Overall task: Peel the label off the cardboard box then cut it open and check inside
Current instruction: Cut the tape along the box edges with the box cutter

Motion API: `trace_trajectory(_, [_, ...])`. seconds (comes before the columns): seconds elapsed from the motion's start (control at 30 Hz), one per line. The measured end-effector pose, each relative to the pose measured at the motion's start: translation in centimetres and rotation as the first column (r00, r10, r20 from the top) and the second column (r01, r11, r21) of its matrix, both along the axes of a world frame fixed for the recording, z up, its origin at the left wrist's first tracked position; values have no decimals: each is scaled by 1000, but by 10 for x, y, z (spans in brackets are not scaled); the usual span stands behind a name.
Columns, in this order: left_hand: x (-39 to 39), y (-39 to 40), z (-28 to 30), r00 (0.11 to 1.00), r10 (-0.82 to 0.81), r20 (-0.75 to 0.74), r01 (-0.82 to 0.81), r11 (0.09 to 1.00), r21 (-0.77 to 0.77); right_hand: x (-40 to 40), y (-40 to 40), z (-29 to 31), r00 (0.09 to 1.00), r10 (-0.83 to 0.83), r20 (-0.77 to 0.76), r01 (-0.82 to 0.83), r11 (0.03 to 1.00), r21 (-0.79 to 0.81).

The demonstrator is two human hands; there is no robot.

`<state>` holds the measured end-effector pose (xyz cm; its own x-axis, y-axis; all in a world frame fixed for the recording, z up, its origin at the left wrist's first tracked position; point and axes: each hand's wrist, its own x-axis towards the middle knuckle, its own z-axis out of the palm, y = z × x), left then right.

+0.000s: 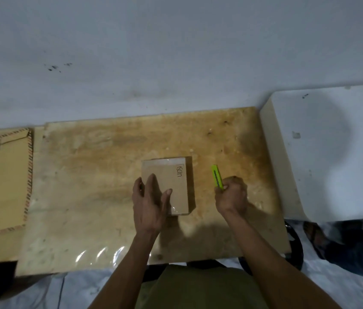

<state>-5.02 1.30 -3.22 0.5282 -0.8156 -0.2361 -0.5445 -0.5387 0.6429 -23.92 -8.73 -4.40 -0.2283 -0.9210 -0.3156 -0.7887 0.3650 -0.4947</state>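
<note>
The left hand (149, 201) lay flat, fingers straight, steadying the light, stiff box (171, 181) mid-surface (87, 175), while the right hand (231, 195) gripped the cutter (217, 176), likely best run along the taped edge.

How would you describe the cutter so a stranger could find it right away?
Start at the stained wooden board against the white wall. Near its middle lies a small cardboard box under the left hand. Just right of the box, the right hand grips the cutter, the only bright green thing.

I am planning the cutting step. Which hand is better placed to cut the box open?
Probably the right hand: it already grips the green cutter beside the cardboard box. The left hand rests on the box.
</note>
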Motion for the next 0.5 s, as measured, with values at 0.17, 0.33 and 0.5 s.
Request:
trace_trajectory(0.17, [1, 1, 0, 1000, -2, -16, 2, 1000, 16, 13, -6, 12, 933, -5, 361, 2, 1000, 9])
trace_trajectory(0.33, [0, 1, 0, 998, -16, 55, 15, 1000, 13, 41, -20, 53, 734, -86, 673, -17, 989, 144])
trace_trajectory(0.5, [-3, 0, -4, 994, -2, 112, -1, 1000, 21, 70, -35, 78, 364, -186, 912, -205, 940, 274])
